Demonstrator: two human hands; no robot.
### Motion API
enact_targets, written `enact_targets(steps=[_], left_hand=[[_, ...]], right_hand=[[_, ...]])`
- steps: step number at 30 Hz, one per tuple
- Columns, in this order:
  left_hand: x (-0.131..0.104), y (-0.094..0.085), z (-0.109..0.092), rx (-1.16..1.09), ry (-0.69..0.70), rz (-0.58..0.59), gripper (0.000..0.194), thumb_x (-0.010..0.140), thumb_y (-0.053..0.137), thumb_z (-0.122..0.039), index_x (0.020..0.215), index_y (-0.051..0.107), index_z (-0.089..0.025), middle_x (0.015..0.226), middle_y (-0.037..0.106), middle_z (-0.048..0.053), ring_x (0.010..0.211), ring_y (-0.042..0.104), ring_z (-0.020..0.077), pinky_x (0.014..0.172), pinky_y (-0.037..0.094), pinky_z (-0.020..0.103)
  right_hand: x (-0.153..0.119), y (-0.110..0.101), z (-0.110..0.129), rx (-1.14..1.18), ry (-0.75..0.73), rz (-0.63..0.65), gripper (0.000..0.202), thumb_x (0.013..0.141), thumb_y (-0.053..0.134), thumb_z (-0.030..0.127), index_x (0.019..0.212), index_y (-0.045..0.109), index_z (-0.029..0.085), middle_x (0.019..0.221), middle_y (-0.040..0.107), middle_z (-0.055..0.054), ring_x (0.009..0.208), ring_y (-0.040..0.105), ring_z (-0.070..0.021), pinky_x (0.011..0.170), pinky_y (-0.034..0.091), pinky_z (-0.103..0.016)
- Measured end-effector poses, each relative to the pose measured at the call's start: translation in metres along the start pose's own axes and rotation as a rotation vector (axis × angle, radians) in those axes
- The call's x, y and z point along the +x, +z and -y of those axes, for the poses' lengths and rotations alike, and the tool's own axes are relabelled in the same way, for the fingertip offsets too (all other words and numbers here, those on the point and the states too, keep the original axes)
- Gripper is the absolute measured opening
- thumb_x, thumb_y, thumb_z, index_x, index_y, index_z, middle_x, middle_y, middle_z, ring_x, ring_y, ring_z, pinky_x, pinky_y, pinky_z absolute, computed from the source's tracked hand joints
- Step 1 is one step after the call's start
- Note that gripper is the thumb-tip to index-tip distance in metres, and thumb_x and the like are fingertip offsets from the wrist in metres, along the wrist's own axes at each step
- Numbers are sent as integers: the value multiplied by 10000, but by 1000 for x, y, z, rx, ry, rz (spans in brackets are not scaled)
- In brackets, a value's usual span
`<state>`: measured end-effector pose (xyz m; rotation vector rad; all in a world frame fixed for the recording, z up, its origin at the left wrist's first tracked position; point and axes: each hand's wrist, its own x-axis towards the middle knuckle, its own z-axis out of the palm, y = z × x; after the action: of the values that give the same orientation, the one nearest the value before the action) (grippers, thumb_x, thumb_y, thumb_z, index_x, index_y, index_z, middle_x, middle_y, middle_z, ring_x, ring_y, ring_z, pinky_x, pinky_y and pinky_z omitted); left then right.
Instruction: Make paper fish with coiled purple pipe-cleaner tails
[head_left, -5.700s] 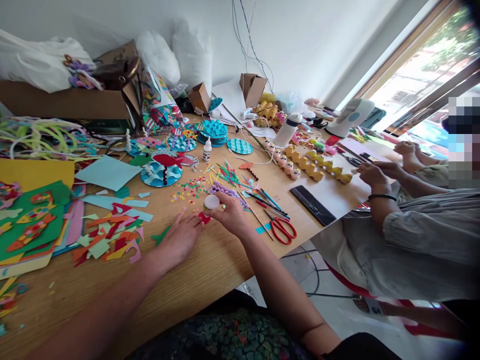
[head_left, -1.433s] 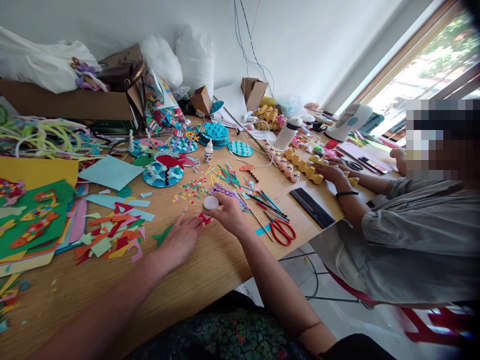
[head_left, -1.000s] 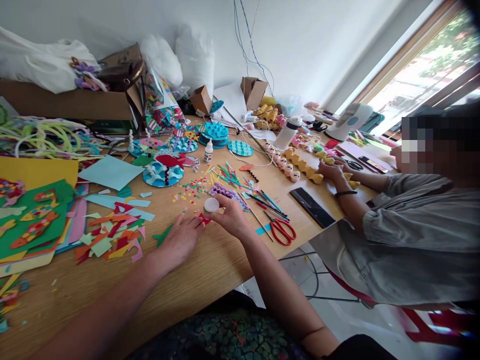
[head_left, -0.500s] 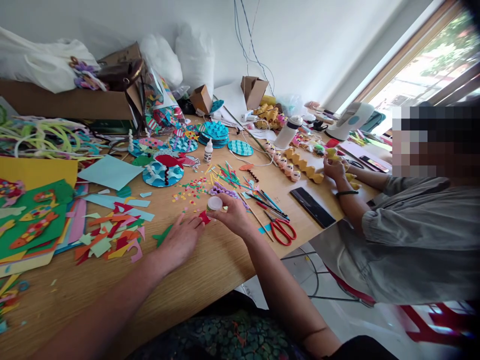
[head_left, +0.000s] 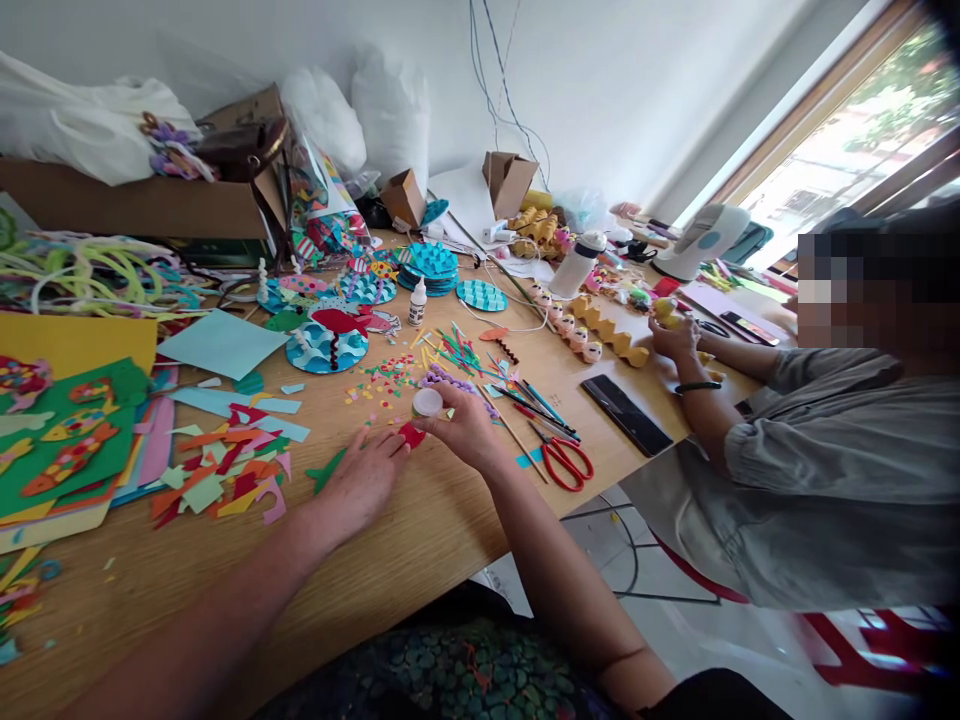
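Note:
My left hand (head_left: 367, 478) lies flat on the table with its fingers stretched out. Its fingertips touch a small red paper piece (head_left: 412, 433), and a green paper piece (head_left: 324, 474) sticks out beside it, partly under the hand. In my right hand (head_left: 466, 428), thumb and fingers grip what looks like a glue stick (head_left: 427, 403), its round white end turned up toward me. Its lower end is over the red paper; whether it touches cannot be seen. Just beyond lie small coloured paper dots (head_left: 382, 378) and a purple fuzzy strip (head_left: 442, 378).
Red-handled scissors (head_left: 567, 462), pencils (head_left: 536, 412) and a black phone (head_left: 625, 414) lie to the right. Paper scraps (head_left: 225, 465) spread on the left. A small white bottle (head_left: 418, 302) stands beyond. A co-worker (head_left: 840, 460) sits at right, handling something yellow.
The glue stick in my right hand has shifted very slightly left and up. My left hand stays in place. The co-worker's head has moved slightly.

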<state>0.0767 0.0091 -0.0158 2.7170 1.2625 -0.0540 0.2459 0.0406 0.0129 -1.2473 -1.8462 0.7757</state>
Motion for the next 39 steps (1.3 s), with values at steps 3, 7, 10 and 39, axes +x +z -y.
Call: enact_targets(steps=[3,7,10,39], left_hand=[[-1,-1,0,-5,0,-11,384,843,341,-84,1168,536,-145,1222,566,95,1214,416,242,1045,200,484],[-1,0,1,-16,5,-8,387,845,333,-85,1173,530,-136,1234,559,102,1222,406,246,1040,209,492],[-1,1,1,-13,5,-7,386,836,337,-83,1162,536,-135,1246,549,108,1225,401,251,1026,232,493],[-1,4,3,-77,-8,-50,396,815,339,-85,1161,516,-162,1266,535,100,1263,360,232,1032,225,505]], right_hand=[[-1,1,3,7,-10,31,186,682,642,314,774,590,161,735,596,10,682,522,-122,636,389,-223],[-4,-3,4,-6,8,29,204,675,653,322,789,596,162,723,592,16,665,513,-118,616,379,-218],[-3,-3,3,-9,7,7,188,672,654,312,759,589,159,701,578,23,654,502,-113,614,378,-214],[-4,-20,-9,696,214,-187,345,546,733,326,820,564,202,779,617,9,744,571,-157,706,459,-282]])
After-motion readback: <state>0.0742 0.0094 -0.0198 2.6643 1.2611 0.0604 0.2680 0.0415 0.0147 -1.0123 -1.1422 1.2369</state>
